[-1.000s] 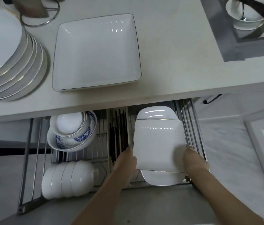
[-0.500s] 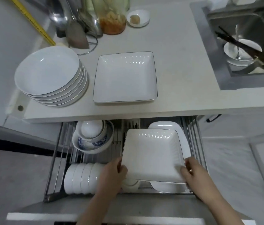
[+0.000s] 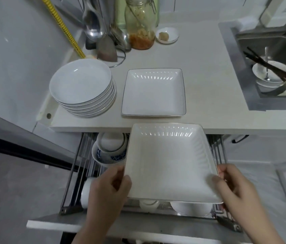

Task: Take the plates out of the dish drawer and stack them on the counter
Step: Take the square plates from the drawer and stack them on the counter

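I hold a square plate (image 3: 169, 162) level above the open dish drawer (image 3: 72, 175), my left hand (image 3: 107, 194) and right hand (image 3: 235, 189) each gripping a near corner, thumbs over the rim. On the counter (image 3: 209, 95) a stack of round plates (image 3: 82, 87) and one square plate (image 3: 153, 92) already sit — mine likely goes on that one. At least one white dish (image 3: 190, 208) remains below, so I'm well along, not finished.

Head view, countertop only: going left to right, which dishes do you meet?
Stack of round plates → square plate lying flat → sink holding a bowl with chopsticks across it.
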Demonstrator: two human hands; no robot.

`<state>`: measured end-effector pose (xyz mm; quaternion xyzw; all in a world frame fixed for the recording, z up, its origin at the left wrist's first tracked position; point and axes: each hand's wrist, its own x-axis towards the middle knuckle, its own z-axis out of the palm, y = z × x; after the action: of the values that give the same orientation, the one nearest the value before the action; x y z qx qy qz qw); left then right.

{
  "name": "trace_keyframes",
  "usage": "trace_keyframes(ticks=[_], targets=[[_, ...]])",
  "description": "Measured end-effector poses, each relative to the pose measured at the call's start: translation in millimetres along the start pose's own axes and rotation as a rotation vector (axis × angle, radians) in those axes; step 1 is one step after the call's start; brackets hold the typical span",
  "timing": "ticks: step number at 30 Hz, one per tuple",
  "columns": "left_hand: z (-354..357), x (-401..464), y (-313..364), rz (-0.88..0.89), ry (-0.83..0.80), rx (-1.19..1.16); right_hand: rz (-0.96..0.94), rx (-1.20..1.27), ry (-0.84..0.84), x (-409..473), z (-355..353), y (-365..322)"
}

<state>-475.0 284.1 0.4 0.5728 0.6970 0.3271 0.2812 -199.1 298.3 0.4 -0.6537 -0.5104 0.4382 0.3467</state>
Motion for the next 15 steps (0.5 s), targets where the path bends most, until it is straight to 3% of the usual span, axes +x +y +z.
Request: trace_keyframes(ticks=[6,15], targets=[[-14,44,11,0.113,0.109,-0.017,-0.113,0.008,0.044,40,11,-31],[-20,139,18,0.028,0.177,-0.017,-0.252,-0.136,0.119,130,35,-62]])
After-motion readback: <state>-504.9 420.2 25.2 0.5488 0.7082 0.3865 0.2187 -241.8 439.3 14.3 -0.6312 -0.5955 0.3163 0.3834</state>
